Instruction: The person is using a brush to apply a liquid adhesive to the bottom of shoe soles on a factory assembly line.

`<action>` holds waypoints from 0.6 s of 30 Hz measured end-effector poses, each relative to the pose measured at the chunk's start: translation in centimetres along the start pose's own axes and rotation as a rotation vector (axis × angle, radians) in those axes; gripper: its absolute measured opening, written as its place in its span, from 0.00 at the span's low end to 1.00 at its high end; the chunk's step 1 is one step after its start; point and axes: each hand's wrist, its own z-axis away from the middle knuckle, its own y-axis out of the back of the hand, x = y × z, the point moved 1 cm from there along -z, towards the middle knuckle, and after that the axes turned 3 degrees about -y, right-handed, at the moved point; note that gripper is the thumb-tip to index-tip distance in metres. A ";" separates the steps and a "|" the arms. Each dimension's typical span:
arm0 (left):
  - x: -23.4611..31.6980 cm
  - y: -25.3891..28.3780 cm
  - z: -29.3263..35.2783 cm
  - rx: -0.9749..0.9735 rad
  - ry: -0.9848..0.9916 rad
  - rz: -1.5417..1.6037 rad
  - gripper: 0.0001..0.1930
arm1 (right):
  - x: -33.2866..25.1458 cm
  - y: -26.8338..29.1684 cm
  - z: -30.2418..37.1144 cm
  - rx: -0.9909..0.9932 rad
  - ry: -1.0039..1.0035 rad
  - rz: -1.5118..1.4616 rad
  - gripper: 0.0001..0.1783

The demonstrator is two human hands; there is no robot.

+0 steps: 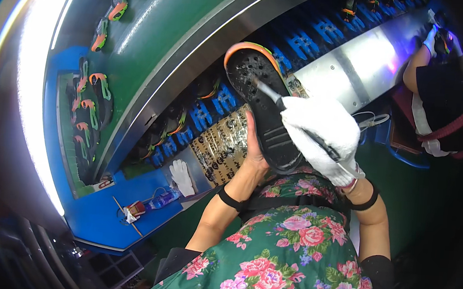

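Note:
A black shoe sole point(266, 117) with an orange-and-green rim at its far end stands tilted in front of my chest, its holed face toward me. Bare, my left hand point(255, 149) grips its left edge near the lower end, thumb along the side. In a white knitted glove, my right hand point(322, 132) is closed around a brush point(270, 91). The brush tip meets the holed part of the sole, where the surface looks wet and shiny. Part of the sole's right edge is hidden behind the glove.
A green conveyor belt point(160, 16) curves past on the left, with shoe uppers point(99, 86) along it. Blue racks point(304, 44) and a metal plate point(352, 67) lie beyond. A blue shelf point(106, 221) holds a bottle point(164, 198); a white glove point(182, 177) lies nearby. A co-worker's hand point(430, 40) shows far right.

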 end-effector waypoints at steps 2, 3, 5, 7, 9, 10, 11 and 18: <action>0.4 -0.5 -0.6 -0.035 -0.036 -0.017 0.53 | 0.0 -0.5 0.9 -0.078 0.029 0.059 0.16; 0.6 -0.3 -0.9 -0.070 -0.019 0.018 0.52 | -0.2 -1.0 0.9 -0.088 0.048 0.050 0.18; 0.6 -0.5 -1.3 -0.227 -0.004 0.177 0.49 | 0.4 -1.7 1.9 -0.086 0.065 0.032 0.16; 0.2 0.4 -1.3 -0.203 -0.033 0.392 0.49 | 0.3 -1.6 1.3 -0.069 -0.008 -0.096 0.13; 1.0 -0.4 -1.9 -0.196 -0.037 0.514 0.51 | 0.7 -1.0 0.6 0.002 -0.111 -0.168 0.09; 1.1 -1.3 -2.0 -0.234 -0.020 0.529 0.50 | 0.8 -0.9 0.7 0.021 -0.145 -0.161 0.10; 1.2 -1.5 -2.2 -0.192 -0.048 0.464 0.50 | 0.8 -1.1 1.0 -0.002 -0.049 -0.096 0.11; 1.3 -0.8 -3.3 -0.247 -0.156 0.401 0.49 | 0.8 -1.2 1.6 -0.079 -0.251 -0.464 0.10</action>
